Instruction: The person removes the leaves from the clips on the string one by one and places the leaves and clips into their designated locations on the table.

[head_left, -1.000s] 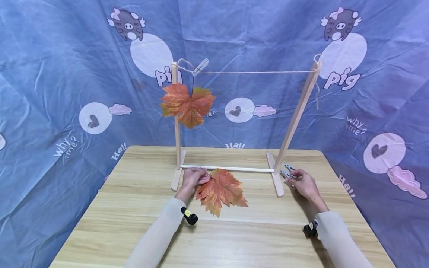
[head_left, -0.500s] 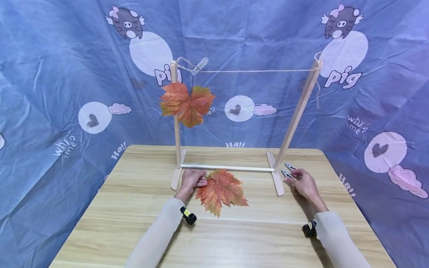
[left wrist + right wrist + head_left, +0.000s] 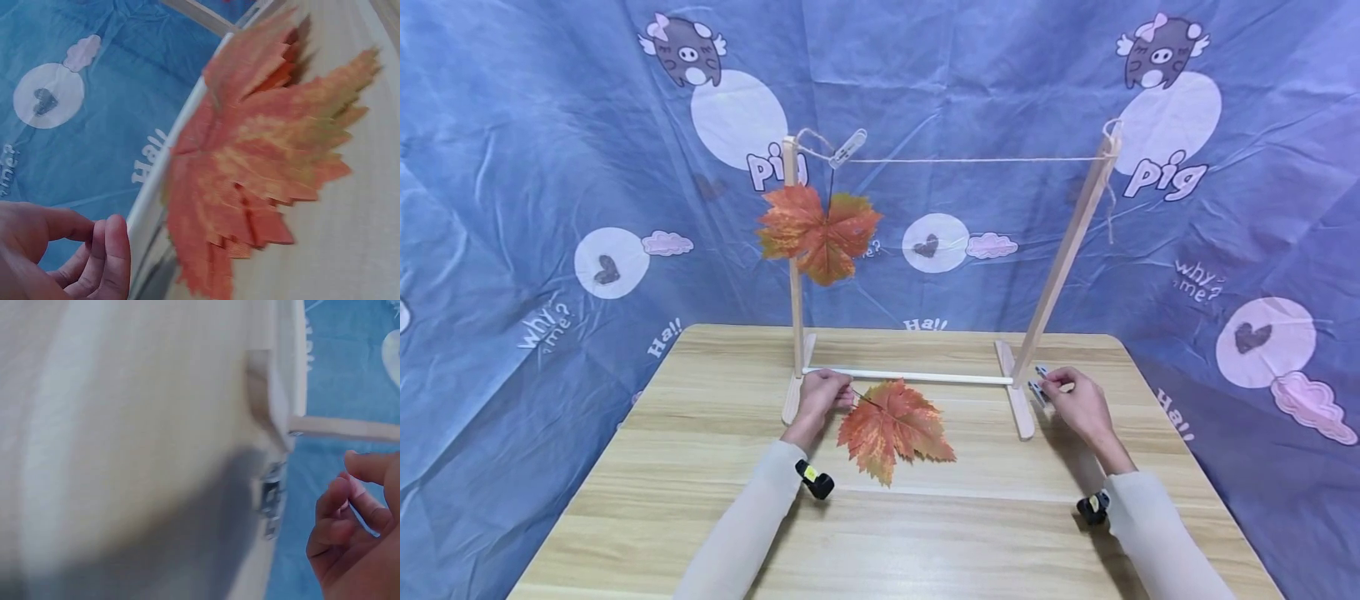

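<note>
An orange-red artificial maple leaf (image 3: 897, 423) lies on the table, its dark stem pointing left. Layered edges show on this leaf (image 3: 250, 156) in the left wrist view, perhaps a stack. My left hand (image 3: 824, 393) is beside the stem end, fingers loosely bent; the left wrist view shows nothing between the fingertips (image 3: 117, 228). My right hand (image 3: 1078, 406) hovers by several small clips (image 3: 1038, 393) at the rack's right foot. In the right wrist view those clips (image 3: 270, 499) lie apart from its curved fingers. Another leaf (image 3: 822, 233) hangs from a clear clip (image 3: 848, 150).
A wooden rack stands at the back of the table (image 3: 925, 533), with a left post (image 3: 797, 317), a right post (image 3: 1067, 258), a white bottom rod (image 3: 917, 377) and a twine line (image 3: 970, 160). A blue printed cloth (image 3: 940, 92) hangs behind.
My left hand has drawn slightly left, away from the leaf, and more of the stem shows. My right hand's fingers have shifted slightly at the clips. The hanging leaf stays in place.
</note>
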Tool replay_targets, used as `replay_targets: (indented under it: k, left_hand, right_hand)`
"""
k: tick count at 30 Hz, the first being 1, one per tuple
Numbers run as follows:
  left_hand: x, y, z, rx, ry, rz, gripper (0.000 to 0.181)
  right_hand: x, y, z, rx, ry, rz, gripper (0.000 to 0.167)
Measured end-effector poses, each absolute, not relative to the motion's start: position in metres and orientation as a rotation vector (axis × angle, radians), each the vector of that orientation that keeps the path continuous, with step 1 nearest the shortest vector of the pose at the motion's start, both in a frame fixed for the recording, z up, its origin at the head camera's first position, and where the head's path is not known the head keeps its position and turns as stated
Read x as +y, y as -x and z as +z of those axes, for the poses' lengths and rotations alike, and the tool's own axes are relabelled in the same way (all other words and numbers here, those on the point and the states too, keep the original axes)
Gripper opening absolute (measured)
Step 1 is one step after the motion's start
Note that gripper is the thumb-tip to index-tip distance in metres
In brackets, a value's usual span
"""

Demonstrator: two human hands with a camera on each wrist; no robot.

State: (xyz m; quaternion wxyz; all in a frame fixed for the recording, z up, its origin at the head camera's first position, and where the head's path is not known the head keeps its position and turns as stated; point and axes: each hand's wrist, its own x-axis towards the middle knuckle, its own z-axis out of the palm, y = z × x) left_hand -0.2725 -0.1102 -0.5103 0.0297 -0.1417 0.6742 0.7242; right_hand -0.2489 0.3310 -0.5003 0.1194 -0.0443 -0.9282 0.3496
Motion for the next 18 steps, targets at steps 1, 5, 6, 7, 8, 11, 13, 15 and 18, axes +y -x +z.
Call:
replay_targets:
  k: [1, 5, 6, 7, 8, 11, 13, 15, 18]
  left_hand:
    - [-0.111, 0.273, -0.508, 2.072, 0.438, 2.246, 0.015]
    - [-0.113, 0.276, -0.493, 2.06, 0.431, 2.298, 0.015]
    - [-0.114, 0.277, -0.489, 2.064, 0.422, 2.307, 0.016]
    - [-0.114, 0.277, -0.485, 2.073, 0.412, 2.311, 0.017]
    - [-0.115, 0.278, -0.481, 2.089, 0.399, 2.31, 0.017]
    - [-0.116, 0.28, -0.468, 2.125, 0.366, 2.31, 0.018]
    - [-0.116, 0.28, -0.46, 2.133, 0.344, 2.322, 0.017]
    - [-0.117, 0.281, -0.452, 2.141, 0.314, 2.336, 0.018]
    - [-0.118, 0.281, -0.44, 2.161, 0.274, 2.353, 0.016]
  right_hand:
    - [0.328, 0.249, -0.496, -2.705, 0.115, 1.009, 0.023]
    - [0.318, 0.25, -0.477, -2.69, 0.04, 0.977, 0.024]
    - [0.315, 0.251, -0.473, -2.683, 0.025, 0.973, 0.025]
    - [0.312, 0.252, -0.468, -2.678, 0.009, 0.971, 0.026]
    - [0.309, 0.253, -0.464, -2.672, -0.005, 0.97, 0.026]
    - [0.3, 0.255, -0.451, -2.662, -0.049, 0.971, 0.026]
    - [0.295, 0.256, -0.442, -2.655, -0.08, 0.974, 0.024]
    - [0.289, 0.258, -0.431, -2.648, -0.112, 0.995, 0.024]
    - [0.28, 0.26, -0.415, -2.619, -0.154, 1.015, 0.025]
